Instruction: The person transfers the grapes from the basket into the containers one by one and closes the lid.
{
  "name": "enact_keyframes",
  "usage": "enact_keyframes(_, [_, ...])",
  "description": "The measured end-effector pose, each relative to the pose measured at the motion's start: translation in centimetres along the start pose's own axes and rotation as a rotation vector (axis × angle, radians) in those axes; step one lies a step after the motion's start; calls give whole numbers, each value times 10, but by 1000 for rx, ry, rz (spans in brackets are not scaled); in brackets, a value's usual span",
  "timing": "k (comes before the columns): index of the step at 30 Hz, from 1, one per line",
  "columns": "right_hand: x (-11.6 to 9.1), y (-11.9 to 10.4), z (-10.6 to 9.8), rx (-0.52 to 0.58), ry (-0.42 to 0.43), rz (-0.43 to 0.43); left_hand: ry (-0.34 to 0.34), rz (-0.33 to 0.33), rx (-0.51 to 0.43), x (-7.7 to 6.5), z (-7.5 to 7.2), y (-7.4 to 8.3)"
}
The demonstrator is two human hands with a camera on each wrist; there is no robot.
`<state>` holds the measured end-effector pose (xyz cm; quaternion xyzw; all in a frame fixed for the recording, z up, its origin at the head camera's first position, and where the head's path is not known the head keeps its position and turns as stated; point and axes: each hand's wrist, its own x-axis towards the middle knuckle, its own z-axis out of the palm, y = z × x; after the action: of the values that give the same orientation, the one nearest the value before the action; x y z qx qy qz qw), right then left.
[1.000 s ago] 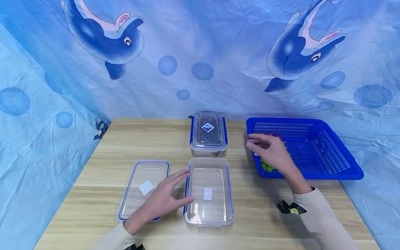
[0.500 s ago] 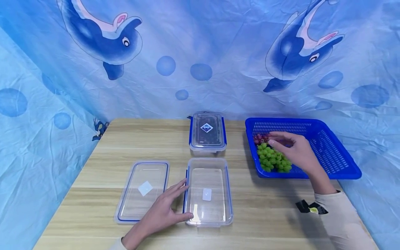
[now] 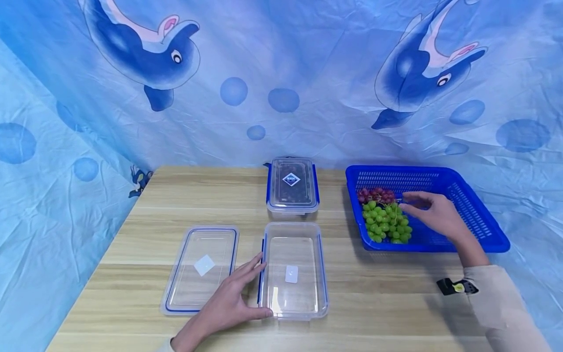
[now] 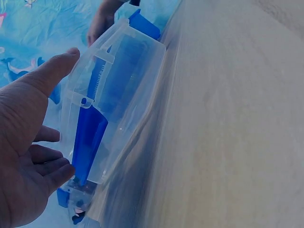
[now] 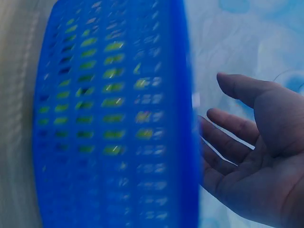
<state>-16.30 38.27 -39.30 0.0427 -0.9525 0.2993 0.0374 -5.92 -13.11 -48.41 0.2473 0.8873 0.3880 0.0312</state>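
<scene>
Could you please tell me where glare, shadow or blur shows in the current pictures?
Head view: glare in the open container, a soft shadow beside the right sleeve; left wrist: dim, grain faint on the tabletop; right wrist: blue basket blurred, right hand sharper.

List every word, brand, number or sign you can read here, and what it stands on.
Possibly "BXH", too small to be sure: blue-and-white diamond label on the closed clear plastic box.
Too small to read: white rectangular sticker on the open clear plastic box; yellow tag on the black wrist strap.
Nothing legible: white diamond sticker on the clear plastic lid.
</scene>
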Motion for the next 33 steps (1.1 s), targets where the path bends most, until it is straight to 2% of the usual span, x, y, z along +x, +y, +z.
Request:
enact_keyframes(7, [9,20,5,38,-133,39,-1,1,9,0,-2,0])
enact_keyframes(15, [19,33,14,28,-214,26,1,12,17,0,-2,0])
enact_keyframes(33, [24,31,26,-55,-293,18,-1,21,24,0,-2,1])
